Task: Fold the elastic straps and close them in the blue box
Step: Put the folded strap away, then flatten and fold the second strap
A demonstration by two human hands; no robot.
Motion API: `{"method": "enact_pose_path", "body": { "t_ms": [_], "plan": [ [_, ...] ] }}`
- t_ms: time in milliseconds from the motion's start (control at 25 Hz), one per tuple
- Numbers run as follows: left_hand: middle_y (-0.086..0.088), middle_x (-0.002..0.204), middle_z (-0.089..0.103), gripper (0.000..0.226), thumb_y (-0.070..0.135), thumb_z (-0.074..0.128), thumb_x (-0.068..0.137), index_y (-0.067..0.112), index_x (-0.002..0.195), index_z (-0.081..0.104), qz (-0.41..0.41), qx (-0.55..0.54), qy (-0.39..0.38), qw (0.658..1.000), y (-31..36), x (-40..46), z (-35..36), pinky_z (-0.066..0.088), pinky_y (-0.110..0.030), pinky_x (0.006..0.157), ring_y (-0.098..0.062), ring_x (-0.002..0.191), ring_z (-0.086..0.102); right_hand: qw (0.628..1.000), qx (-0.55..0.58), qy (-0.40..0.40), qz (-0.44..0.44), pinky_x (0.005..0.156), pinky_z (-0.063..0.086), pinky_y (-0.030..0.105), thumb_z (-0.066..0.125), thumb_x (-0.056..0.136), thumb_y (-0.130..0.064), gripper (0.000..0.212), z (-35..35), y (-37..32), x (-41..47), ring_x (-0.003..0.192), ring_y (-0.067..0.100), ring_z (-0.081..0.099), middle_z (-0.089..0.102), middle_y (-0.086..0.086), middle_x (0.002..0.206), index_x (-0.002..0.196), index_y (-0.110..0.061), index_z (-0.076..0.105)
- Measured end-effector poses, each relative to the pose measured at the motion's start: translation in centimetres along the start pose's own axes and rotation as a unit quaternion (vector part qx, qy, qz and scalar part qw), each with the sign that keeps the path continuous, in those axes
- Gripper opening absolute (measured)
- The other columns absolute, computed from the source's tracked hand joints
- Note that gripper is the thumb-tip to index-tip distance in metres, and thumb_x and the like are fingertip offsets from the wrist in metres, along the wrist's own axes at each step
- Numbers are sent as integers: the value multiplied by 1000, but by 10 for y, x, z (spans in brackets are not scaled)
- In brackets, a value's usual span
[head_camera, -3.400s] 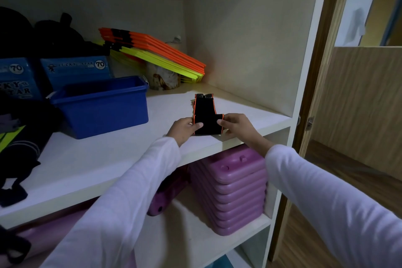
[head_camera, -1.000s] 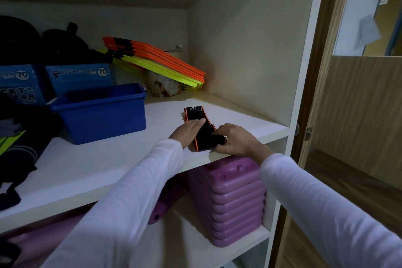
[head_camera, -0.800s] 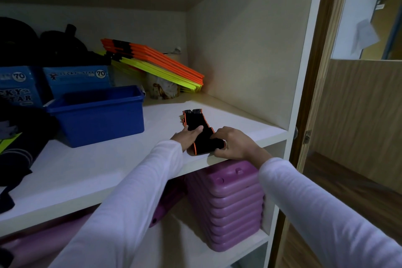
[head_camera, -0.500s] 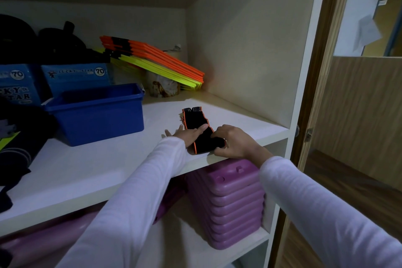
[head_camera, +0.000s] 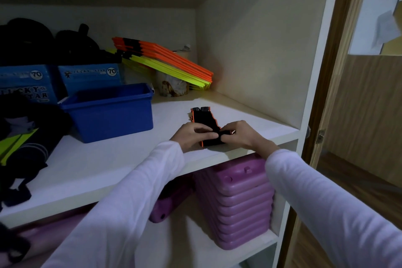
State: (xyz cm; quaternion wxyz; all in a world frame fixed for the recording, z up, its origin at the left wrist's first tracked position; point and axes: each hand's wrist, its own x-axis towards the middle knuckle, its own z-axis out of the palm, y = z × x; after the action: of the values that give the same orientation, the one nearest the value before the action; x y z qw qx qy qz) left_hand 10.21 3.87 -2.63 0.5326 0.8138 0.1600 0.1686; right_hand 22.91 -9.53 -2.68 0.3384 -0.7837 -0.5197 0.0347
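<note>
A bundle of black elastic straps [head_camera: 202,117] with orange edges lies on the white shelf [head_camera: 113,159] near its front edge. My left hand [head_camera: 192,136] and my right hand [head_camera: 240,134] both pinch the near end of the bundle, fingers curled over it. The far end of the straps lies flat on the shelf. The blue box [head_camera: 108,111], an open plastic bin with no lid in view, stands to the left of the straps, apart from both hands.
Blue cardboard boxes [head_camera: 89,76] and dark bags stand behind the bin. Orange and yellow flat markers [head_camera: 165,61] lean on a pot at the back. The cupboard side wall [head_camera: 261,50] is close on the right. Purple steps [head_camera: 237,204] are stacked on the lower shelf.
My left hand, which lay flat on the straps, has curled and now pinches the near end together with my right hand. The bundle has stayed in place on the shelf.
</note>
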Motion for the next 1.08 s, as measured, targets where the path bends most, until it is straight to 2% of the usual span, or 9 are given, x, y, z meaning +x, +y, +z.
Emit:
{"method": "enact_pose_path", "body": {
  "t_ms": [120,240,360,440,640,840,920,1000,1080],
  "plan": [
    [-1,94,66,33,7,74,78,16,108,64,-48,-39,-22,998,-7,-1,-4,55,-33,89,-17,90,64,998,9,-6,60,56,37,14,57,89,-22,25,1,2,9,75,21,50,58,10,80,96,0,67],
    [-9,97,65,31,-2,66,83,9,111,60,-24,-65,37,997,-13,6,-3,50,-39,95,-25,93,63,994,69,-1,80,58,39,16,54,92,-25,19,4,1,15,76,23,51,57,10,82,92,-8,62],
    [-7,77,61,3,2,62,87,4,87,60,-42,-78,87,992,-16,15,2,51,-33,77,-22,74,59,988,106,19,107,55,39,19,53,93,-34,25,7,3,19,65,20,51,56,6,72,79,-13,56],
    [-7,69,58,22,10,65,86,9,66,57,-81,-38,115,989,-22,24,1,48,-32,70,-24,69,57,989,79,19,128,53,33,22,52,92,-38,39,10,5,22,57,15,44,47,2,60,62,-15,47],
    [-16,79,60,31,21,72,79,10,57,54,-128,-3,141,982,-35,43,1,49,-48,96,-28,80,60,983,61,33,168,50,28,26,54,91,-40,54,17,5,28,50,15,36,37,4,51,50,-12,33],
    [-17,87,67,29,29,75,75,3,71,62,-154,32,167,973,-33,48,2,52,-46,96,-38,99,69,980,36,16,194,49,27,22,47,95,-42,57,22,6,30,47,13,36,40,3,49,48,-13,31],
    [-18,93,70,37,33,73,77,-3,83,66,-163,55,164,971,-29,45,3,53,-41,95,-36,98,69,979,38,8,199,49,27,22,45,96,-41,57,22,7,30,49,15,37,40,4,49,48,-12,31],
    [-18,96,71,41,35,71,79,-4,90,67,-170,81,158,969,-25,42,2,52,-36,91,-33,96,69,983,29,7,184,53,33,23,45,96,-40,50,22,4,30,60,22,50,52,7,58,56,-10,46],
    [-14,96,66,29,32,68,82,4,87,63,-162,97,165,968,-19,37,5,49,-33,84,-30,91,66,985,37,36,163,69,42,29,50,94,-38,38,26,4,32,92,32,60,66,16,91,100,-2,62]
  ]
}}
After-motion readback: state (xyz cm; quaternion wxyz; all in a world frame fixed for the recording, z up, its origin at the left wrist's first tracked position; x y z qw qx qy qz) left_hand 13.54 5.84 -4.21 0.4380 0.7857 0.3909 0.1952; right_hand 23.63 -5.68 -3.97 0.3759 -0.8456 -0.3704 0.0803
